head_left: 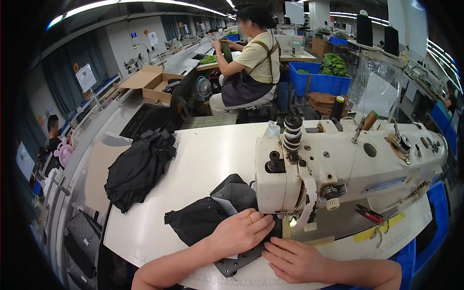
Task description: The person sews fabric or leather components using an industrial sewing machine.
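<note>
A piece of black fabric lies under the needle end of a white industrial sewing machine, with a dark, dotted panel and a pale sheet beside and beneath it. My left hand, a ring on one finger, rests on the black fabric just left of the presser foot, fingers close together and stretched out. Close by on the right, my right hand lies flat at the near edge of the work, its fingertips touching the dark material. The fabric under both palms is hidden.
A heap of black fabric sits at the table's left, by brown cardboard. Red-handled snips lie on the machine bed. Beyond, a seated person handles green material near a blue bin and an open carton.
</note>
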`<action>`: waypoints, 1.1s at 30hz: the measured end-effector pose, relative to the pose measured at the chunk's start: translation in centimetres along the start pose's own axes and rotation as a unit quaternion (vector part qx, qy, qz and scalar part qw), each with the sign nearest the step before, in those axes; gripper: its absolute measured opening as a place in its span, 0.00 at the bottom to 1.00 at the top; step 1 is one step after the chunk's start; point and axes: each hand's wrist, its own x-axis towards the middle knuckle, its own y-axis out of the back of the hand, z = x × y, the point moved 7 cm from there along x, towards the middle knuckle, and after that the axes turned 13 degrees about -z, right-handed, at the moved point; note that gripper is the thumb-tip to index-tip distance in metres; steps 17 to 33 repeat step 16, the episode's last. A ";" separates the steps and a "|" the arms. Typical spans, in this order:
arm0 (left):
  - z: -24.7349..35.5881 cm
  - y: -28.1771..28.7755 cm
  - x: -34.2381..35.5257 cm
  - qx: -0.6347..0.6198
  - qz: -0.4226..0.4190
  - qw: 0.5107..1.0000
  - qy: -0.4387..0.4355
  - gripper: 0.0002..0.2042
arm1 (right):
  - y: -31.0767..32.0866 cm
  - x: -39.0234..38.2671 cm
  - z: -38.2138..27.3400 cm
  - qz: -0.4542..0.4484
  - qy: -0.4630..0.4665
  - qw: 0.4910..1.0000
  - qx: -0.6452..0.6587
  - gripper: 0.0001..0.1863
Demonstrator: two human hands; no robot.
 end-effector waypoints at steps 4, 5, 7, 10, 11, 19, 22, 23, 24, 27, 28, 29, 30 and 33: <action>-0.7 -0.1 0.0 -0.079 0.020 0.996 0.026 0.19 | 0.3 0.2 0.0 -0.011 -0.006 1.000 0.001 0.17; -0.7 -0.2 0.0 -0.066 0.021 0.997 0.037 0.19 | 0.5 0.1 -0.1 -0.008 -0.006 1.000 0.001 0.17; -0.8 -0.6 0.4 -0.078 0.025 0.996 0.037 0.18 | 1.5 -0.2 -0.2 0.053 -0.009 0.998 0.021 0.14; -0.9 -0.8 0.5 -0.101 0.033 0.994 0.036 0.18 | 0.7 0.0 -0.2 0.013 -0.009 1.000 0.013 0.25; -0.9 -0.7 0.5 -0.100 0.039 0.994 0.035 0.18 | 0.6 -0.1 -0.1 0.014 -0.008 1.000 0.012 0.25; -0.6 -0.9 0.2 -0.085 0.036 0.995 0.035 0.19 | -0.6 -0.5 0.4 0.002 0.003 1.000 -0.010 0.22; -0.6 -0.9 0.2 -0.085 0.036 0.995 0.035 0.19 | -0.6 -0.5 0.4 0.002 0.003 1.000 -0.010 0.22; -0.6 -0.9 0.2 -0.085 0.036 0.995 0.035 0.19 | -0.6 -0.5 0.4 0.002 0.003 1.000 -0.010 0.22; -0.6 -0.9 0.2 -0.085 0.036 0.995 0.035 0.19 | -0.6 -0.5 0.4 0.002 0.003 1.000 -0.010 0.22; -0.6 -0.9 0.2 -0.085 0.036 0.995 0.035 0.19 | -0.6 -0.5 0.4 0.002 0.003 1.000 -0.010 0.22; -0.6 -0.9 0.2 -0.085 0.036 0.995 0.035 0.19 | -0.6 -0.5 0.4 0.002 0.003 1.000 -0.010 0.22; -0.6 -0.9 0.2 -0.085 0.036 0.995 0.035 0.19 | -0.6 -0.5 0.4 0.002 0.003 1.000 -0.010 0.22; -0.6 -0.9 0.2 -0.085 0.036 0.995 0.035 0.19 | -0.6 -0.5 0.4 0.002 0.003 1.000 -0.010 0.22; -0.6 -0.9 0.2 -0.085 0.036 0.995 0.035 0.19 | -0.6 -0.5 0.4 0.002 0.003 1.000 -0.010 0.22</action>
